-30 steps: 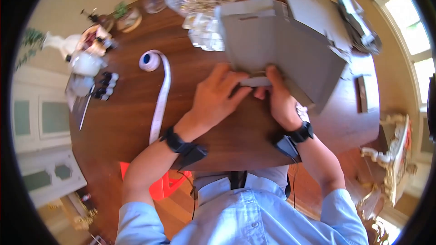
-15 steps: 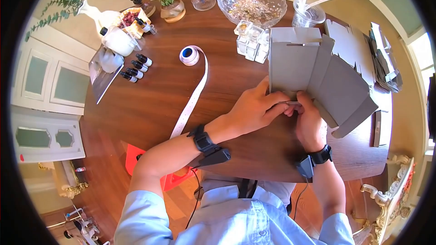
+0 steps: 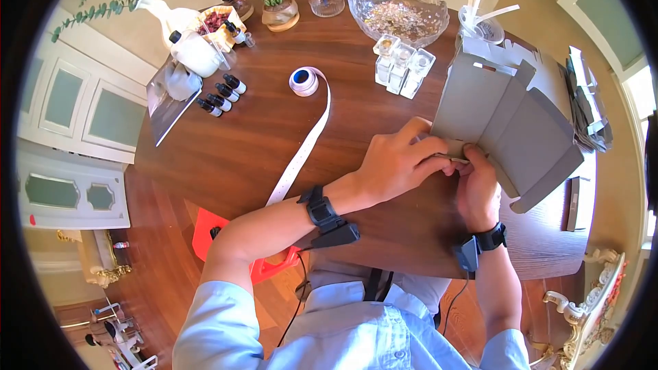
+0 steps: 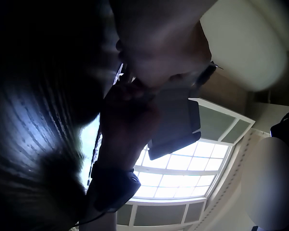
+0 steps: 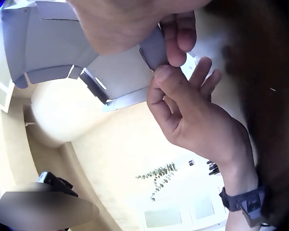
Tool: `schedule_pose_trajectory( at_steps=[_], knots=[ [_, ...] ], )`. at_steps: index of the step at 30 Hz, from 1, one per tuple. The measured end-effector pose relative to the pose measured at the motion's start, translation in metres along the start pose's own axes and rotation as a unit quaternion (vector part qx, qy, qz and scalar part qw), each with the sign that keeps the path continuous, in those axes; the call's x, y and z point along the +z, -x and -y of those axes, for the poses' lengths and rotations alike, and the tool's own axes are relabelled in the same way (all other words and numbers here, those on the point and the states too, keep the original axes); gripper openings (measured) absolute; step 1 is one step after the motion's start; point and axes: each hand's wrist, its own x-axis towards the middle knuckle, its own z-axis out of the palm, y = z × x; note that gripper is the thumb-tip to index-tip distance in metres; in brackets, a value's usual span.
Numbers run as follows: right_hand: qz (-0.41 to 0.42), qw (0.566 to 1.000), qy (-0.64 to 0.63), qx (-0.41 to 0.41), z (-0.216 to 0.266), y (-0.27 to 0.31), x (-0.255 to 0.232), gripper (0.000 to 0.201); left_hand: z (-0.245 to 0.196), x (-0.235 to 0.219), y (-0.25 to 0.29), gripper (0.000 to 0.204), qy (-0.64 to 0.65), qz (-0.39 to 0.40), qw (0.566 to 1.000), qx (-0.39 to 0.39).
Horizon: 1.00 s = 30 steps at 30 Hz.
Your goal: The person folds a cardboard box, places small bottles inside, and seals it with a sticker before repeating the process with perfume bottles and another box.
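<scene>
A grey cardboard box point(image 3: 473, 99), part folded with its flaps standing out, is between both hands over the right side of the table. My left hand point(image 3: 401, 164) pinches the near flap between thumb and fingers. Beside it, my right hand point(image 3: 480, 188) grips the same near edge, its thumb lying on the inner side of the card. The right wrist view shows the left hand point(image 5: 202, 115) with thumb and forefinger at a small grey flap point(image 5: 154, 50). In the left wrist view the hands are dark, and a side panel point(image 4: 175, 125) stands out beyond them.
An unrolled measuring tape point(image 3: 303, 82) lies left of the hands. Behind are clear cubes point(image 3: 403, 68), a glass bowl point(image 3: 397, 17) and a cup of sticks point(image 3: 480, 27). Dropper bottles point(image 3: 223, 96) stand at left. Flat grey cardboard point(image 3: 548, 72) lies at the back right.
The head view has shifted, moving the whole table scene. The box has turned and tilted a little, its back panel now leaning to the right. Both hands have stayed at its near flap.
</scene>
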Motion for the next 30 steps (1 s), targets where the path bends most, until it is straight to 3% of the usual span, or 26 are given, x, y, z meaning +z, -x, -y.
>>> schedule_pose_trajectory(
  at_steps=[2,5,8,9,11,16,18,21,25,28,30],
  knots=[
    [0.008,0.999,0.030,-0.012,0.004,0.003,0.005,0.020,0.004,0.003,-0.001,0.016,0.147,0.004,0.986,-0.077],
    [0.023,0.998,0.048,-0.013,0.000,0.004,0.010,0.025,0.009,0.003,-0.001,0.011,0.207,-0.010,0.974,-0.093],
    [0.043,0.996,0.076,-0.028,0.004,0.008,0.010,0.031,0.009,0.006,0.000,0.008,0.182,-0.033,0.981,-0.054],
    [0.035,0.996,0.080,-0.030,-0.004,0.003,0.004,0.033,0.004,0.005,-0.001,0.008,0.149,-0.022,0.985,-0.083],
    [0.036,0.995,0.083,-0.035,0.001,0.002,0.011,0.032,0.009,0.010,0.001,0.004,0.214,-0.030,0.968,-0.127],
    [0.043,0.992,0.108,-0.045,0.001,-0.003,0.013,0.034,0.015,0.013,0.001,0.003,0.219,-0.027,0.968,-0.120],
    [0.060,0.991,0.113,-0.048,-0.001,-0.004,0.009,0.036,0.009,0.013,-0.001,0.015,0.302,-0.052,0.945,-0.118],
    [0.068,0.992,0.099,-0.050,0.006,0.000,0.013,0.037,0.015,0.018,-0.002,0.032,0.317,-0.086,0.942,-0.072],
    [0.040,0.994,0.089,-0.045,0.004,0.004,0.015,0.042,0.008,0.018,-0.003,0.041,0.354,-0.109,0.925,-0.083],
    [0.029,0.996,0.079,-0.032,0.003,0.002,0.013,0.035,0.005,0.013,-0.006,0.042,0.401,-0.099,0.898,-0.150],
    [0.032,0.992,0.111,-0.045,0.006,0.001,0.012,0.034,0.009,0.011,-0.008,0.037,0.417,-0.031,0.885,-0.203]
  ],
)
